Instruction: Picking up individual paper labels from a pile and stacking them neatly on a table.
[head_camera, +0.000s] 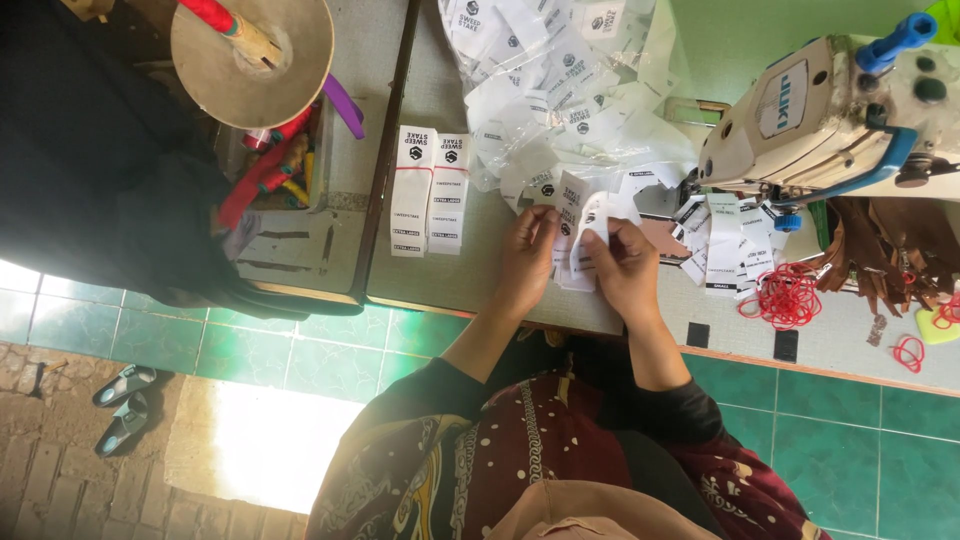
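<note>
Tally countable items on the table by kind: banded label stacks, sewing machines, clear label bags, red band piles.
Banded label stacks: 2
Sewing machine: 1
Clear bag of labels: 1
Red elastic band pile: 1
Total: 5

White labels (578, 232) printed in black, bundled white label stacks (430, 190), red elastic bands (787, 297), a cream sewing machine (815, 115) with blue trim, teal floor tiles (300, 355) and a maroon garment (540, 450) patterned with pale dots.
</note>
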